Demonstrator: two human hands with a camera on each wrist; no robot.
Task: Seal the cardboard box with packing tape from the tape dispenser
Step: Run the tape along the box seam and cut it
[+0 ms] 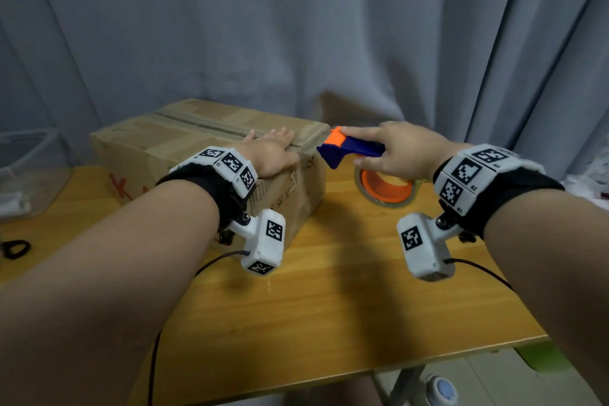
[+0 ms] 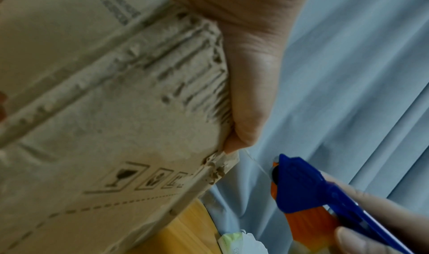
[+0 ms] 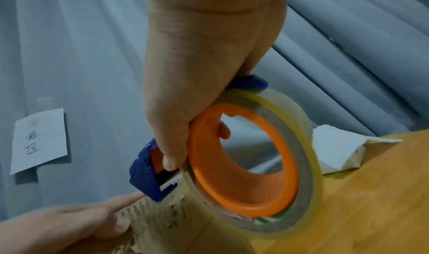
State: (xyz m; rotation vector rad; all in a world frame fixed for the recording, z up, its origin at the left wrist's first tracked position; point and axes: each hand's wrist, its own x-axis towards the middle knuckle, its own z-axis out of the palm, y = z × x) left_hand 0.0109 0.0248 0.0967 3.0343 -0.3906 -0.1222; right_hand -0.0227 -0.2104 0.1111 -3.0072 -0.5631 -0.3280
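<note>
A worn cardboard box (image 1: 184, 142) lies on the wooden table (image 1: 329, 290), flaps closed, its centre seam running away to the left. My left hand (image 1: 270, 150) rests flat on the box's near right top corner, thumb (image 2: 246, 111) down the edge. My right hand (image 1: 395, 152) grips the blue and orange tape dispenser (image 1: 349, 147) with its clear tape roll (image 1: 385, 189), held just right of the box. In the right wrist view the dispenser's blue nose (image 3: 148, 182) sits at the box's frayed edge (image 3: 160, 217), and fingers curl through the orange core (image 3: 236, 158).
Grey curtains (image 1: 296, 26) hang close behind the table. A clear plastic bin (image 1: 29, 168) stands at the left, with black scissors (image 1: 14, 249) on the table's left edge. Crumpled white paper (image 3: 338, 147) lies at the table's far right. A handwritten note (image 3: 39, 140) is stuck on the curtain.
</note>
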